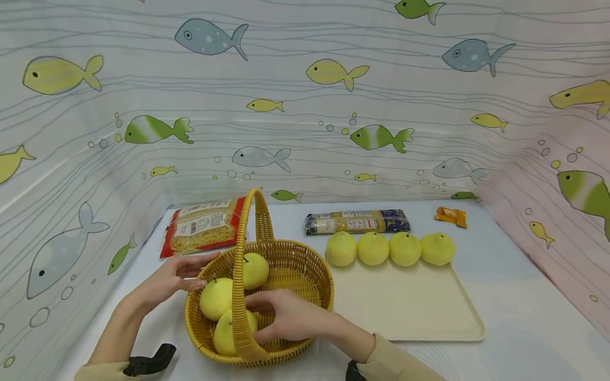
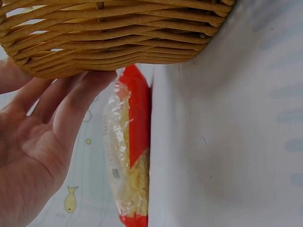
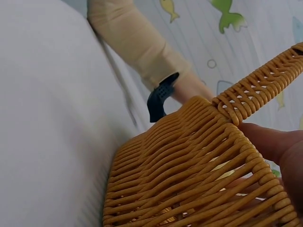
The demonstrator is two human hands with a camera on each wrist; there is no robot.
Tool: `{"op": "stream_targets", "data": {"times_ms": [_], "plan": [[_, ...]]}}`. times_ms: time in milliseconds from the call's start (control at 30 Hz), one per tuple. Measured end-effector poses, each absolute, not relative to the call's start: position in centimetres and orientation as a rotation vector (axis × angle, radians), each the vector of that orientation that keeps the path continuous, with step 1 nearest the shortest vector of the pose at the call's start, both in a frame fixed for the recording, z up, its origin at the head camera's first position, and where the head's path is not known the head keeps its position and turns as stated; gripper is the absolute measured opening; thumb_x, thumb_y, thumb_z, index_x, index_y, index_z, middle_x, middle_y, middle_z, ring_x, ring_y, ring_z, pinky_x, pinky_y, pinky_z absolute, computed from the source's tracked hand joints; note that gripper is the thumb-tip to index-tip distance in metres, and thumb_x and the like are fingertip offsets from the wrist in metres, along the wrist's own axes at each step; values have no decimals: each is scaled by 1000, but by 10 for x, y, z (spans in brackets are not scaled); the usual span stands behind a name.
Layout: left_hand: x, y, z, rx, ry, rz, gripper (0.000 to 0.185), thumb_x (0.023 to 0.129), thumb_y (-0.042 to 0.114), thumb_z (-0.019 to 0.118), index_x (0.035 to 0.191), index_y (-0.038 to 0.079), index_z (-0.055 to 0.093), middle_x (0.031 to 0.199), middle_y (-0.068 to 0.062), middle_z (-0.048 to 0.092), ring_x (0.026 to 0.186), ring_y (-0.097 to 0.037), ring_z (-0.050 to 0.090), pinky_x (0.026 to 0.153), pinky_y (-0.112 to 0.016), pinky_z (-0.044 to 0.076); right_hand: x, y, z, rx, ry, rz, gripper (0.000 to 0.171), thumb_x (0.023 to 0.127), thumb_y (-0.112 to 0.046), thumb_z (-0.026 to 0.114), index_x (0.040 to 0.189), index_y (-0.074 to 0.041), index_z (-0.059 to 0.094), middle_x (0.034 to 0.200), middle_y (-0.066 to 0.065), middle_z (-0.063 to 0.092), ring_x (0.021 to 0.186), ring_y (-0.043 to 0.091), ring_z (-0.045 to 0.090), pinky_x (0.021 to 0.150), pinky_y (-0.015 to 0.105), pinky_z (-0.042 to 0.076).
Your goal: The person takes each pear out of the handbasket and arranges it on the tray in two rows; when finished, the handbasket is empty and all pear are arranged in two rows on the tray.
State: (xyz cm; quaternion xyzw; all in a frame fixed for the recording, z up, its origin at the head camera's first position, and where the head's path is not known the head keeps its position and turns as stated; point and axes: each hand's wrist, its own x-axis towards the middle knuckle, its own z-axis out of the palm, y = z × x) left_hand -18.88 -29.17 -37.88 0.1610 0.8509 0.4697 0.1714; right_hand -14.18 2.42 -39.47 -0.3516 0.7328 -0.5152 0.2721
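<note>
A woven yellow basket (image 1: 305, 253) with a tall handle holds three round yellow pears: a back one (image 1: 256, 270), a left one (image 1: 215, 299) and a front one (image 1: 225, 334). Beside the basket's left rim, my left hand (image 1: 164, 280) touches it with thumb and fingertips. In the left wrist view, extended fingers of the left hand (image 2: 42, 137) lie against the weave. My right hand (image 1: 293, 317) reaches inside, thumb and curved fingers at the front pear's right side. The handle hides its fingertips. The right wrist view shows the basket (image 3: 189, 156) partly covering the right hand (image 3: 289, 151).
Right of the basket lies a cream tray (image 1: 410, 307), with several yellow pears (image 1: 373, 248) lined along its back edge. Behind are a red pasta bag (image 1: 205, 227), a long dark-blue noodle packet (image 1: 357, 221) and a small orange packet (image 1: 450, 216). Fish-printed curtains (image 1: 305, 121) surround the table.
</note>
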Motion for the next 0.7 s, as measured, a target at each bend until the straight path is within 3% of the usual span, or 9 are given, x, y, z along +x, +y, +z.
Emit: {"op": "stream_targets", "data": {"times_ms": [100,400,600,700], "plan": [[-188,-292,-380,465,2418,1338,69,90,19,70,152,4,42,152,-22,44,136,-46,45,93,-41,49,-142,24,-395,-938,1974,-1381,55,87,-10,76,139,-12,58,137,-7,61,122,1,57,104,20,43],[-188,-292,-378,473,2424,1332,69,90,19,70,151,3,43,152,-22,44,136,-46,45,92,-38,49,-141,26,-392,-900,2058,-1335,55,85,-12,79,136,-12,60,133,-6,60,117,3,60,97,19,47],[-188,-291,-377,462,2424,1334,68,90,19,70,151,2,43,151,-23,45,134,-45,47,89,-30,50,-140,26,-390,-916,2121,-1269,54,84,-14,80,135,-13,62,115,-8,57,111,2,60,93,18,48],[-188,-292,-378,459,2424,1338,68,91,20,70,151,2,43,151,-23,45,135,-46,46,89,-28,50,-140,26,-390,-911,2107,-1271,54,84,-12,80,135,-13,62,117,-9,59,110,1,61,92,17,48]]}}
